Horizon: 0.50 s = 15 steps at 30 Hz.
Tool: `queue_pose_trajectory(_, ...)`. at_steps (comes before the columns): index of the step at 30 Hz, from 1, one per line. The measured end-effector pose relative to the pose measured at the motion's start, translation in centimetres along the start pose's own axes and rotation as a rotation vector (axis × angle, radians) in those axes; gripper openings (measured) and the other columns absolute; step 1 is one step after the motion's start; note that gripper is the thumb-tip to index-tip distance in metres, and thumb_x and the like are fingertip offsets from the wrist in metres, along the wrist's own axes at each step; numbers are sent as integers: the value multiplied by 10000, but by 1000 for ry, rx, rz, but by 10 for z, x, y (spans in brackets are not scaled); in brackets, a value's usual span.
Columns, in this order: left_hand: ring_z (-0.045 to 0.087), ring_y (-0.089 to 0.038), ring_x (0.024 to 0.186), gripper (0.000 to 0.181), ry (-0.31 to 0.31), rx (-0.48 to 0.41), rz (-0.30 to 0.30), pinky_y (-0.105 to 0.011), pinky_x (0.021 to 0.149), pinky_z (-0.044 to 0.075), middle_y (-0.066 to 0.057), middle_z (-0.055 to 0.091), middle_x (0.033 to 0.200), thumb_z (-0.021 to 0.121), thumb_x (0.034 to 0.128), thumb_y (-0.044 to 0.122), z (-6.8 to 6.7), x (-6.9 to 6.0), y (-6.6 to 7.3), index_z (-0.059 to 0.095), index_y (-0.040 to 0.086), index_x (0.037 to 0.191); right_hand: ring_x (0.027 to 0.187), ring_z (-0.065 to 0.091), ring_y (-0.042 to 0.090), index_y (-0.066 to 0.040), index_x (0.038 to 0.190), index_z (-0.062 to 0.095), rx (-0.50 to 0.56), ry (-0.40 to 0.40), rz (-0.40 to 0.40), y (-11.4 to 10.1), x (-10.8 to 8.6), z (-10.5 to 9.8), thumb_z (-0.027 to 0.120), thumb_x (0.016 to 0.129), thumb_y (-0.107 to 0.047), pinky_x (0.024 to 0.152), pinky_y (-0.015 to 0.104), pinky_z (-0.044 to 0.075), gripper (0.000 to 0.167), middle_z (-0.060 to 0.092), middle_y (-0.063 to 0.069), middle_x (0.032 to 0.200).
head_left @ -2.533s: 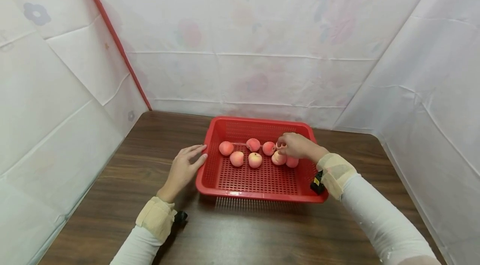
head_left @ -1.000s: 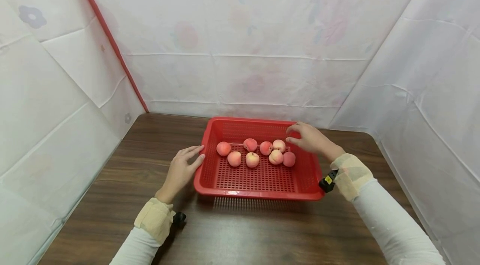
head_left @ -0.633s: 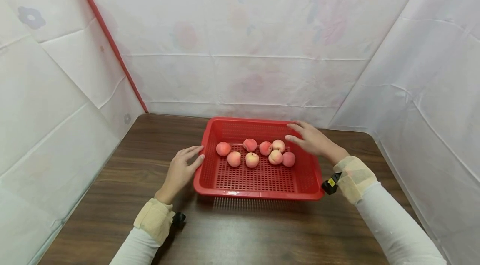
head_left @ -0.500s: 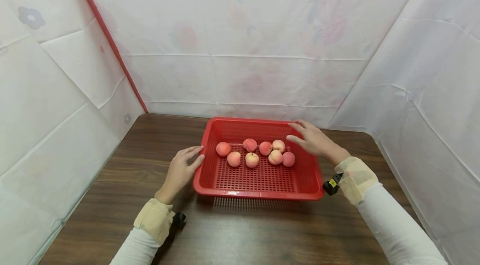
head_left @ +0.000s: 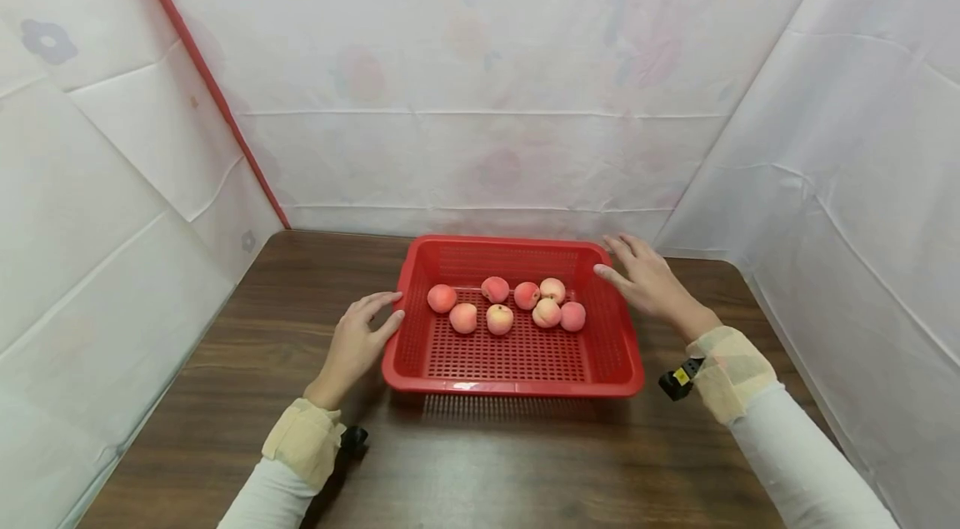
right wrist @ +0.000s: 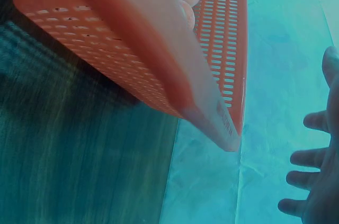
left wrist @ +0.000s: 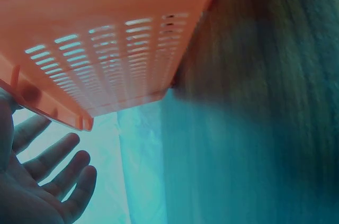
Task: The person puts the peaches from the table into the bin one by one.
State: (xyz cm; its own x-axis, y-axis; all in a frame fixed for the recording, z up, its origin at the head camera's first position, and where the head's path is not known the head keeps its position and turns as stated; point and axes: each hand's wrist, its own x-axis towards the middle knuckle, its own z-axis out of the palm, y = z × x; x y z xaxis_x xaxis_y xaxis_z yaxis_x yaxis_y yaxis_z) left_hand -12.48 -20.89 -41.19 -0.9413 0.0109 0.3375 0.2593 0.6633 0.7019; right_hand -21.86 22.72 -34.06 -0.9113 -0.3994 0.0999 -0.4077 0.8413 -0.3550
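Note:
A red plastic basket (head_left: 510, 388) with slotted walls stands on the brown table, with several peaches (head_left: 499, 319) spread over its floor. My left hand (head_left: 354, 346) is at the basket's left rim, thumb and index fingertip at the edge and fingers loosely extended. In the left wrist view the left hand (left wrist: 47, 176) shows its fingers spread beside the rim (left wrist: 50, 108). My right hand (head_left: 651, 279) is just outside the basket's far right corner, fingers apart and holding nothing. The right wrist view shows that hand (right wrist: 318, 166) apart from the basket wall (right wrist: 153, 38).
The wood-grain table (head_left: 480, 471) extends in front of and to both sides of the basket. White patterned sheeting (head_left: 495, 96) closes off the back and both sides. A red strip (head_left: 202, 67) runs down the back left corner.
My right hand lets go of a peach at the right of the group, lifts away and moves right past the basket's rim. The left hand stays at the left rim.

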Motion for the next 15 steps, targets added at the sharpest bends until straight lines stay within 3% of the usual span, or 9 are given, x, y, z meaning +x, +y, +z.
queue_pose_trajectory(7, 523, -335, 1141, 342, -19, -29, -6, -508, 878, 468, -167, 582, 1249, 661, 908, 175, -2, 3, 4, 638, 30, 1217, 1349, 203, 486, -26, 1481, 293, 1, 35, 61, 5, -10, 1, 417, 985, -497, 1038, 650, 164, 695, 253, 309, 1470)
queue_pose_trajectory(15, 458, -348, 1247, 422, -83, -12, -30, -544, 972, 390, -176, 504, 1350, 620, 938, 265, -14, 14, 11, 581, 36, 1291, 1344, 183, 512, -36, 1504, 237, 25, 26, 112, 5, -18, 3, 389, 973, -550, 1034, 660, 150, 755, 223, 318, 1477)
